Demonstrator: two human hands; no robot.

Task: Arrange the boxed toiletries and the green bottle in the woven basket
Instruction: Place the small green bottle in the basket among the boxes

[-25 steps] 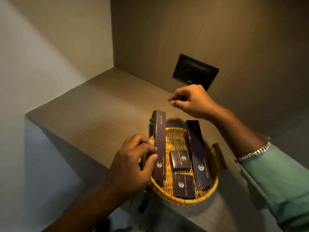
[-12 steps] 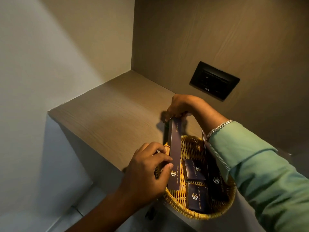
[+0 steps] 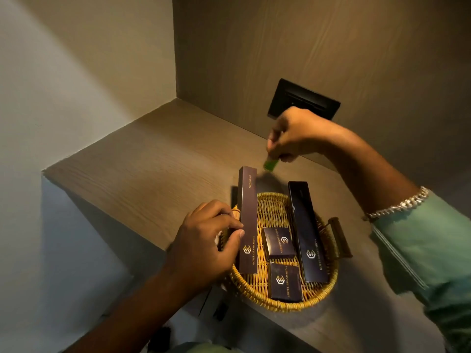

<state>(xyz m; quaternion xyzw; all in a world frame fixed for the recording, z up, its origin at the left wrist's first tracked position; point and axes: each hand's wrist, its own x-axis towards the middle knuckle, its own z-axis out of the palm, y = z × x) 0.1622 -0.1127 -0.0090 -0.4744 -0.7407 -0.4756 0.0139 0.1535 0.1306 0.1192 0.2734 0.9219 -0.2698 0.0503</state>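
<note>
A round woven basket (image 3: 285,300) sits on a wooden shelf near its front edge. Inside lie a long dark dental kit box (image 3: 247,220) at the left, a second long dark box (image 3: 307,230) at the right, and two small dark boxes (image 3: 279,242) (image 3: 286,282) between them. My left hand (image 3: 204,247) pinches the lower part of the dental kit box with thumb and fingers. My right hand (image 3: 297,135) hovers above and behind the basket, holding a small green bottle (image 3: 270,164) by its top; only its lower end shows.
The wooden shelf (image 3: 153,169) ends in a front edge just left of the basket. A black switch plate (image 3: 304,101) is set in the back wall behind my right hand. The basket has a wooden side handle (image 3: 340,238) on its right.
My right hand has lifted from behind the dental kit box, up and to the right, now with the green bottle in it. My left hand stays on the dental kit box.
</note>
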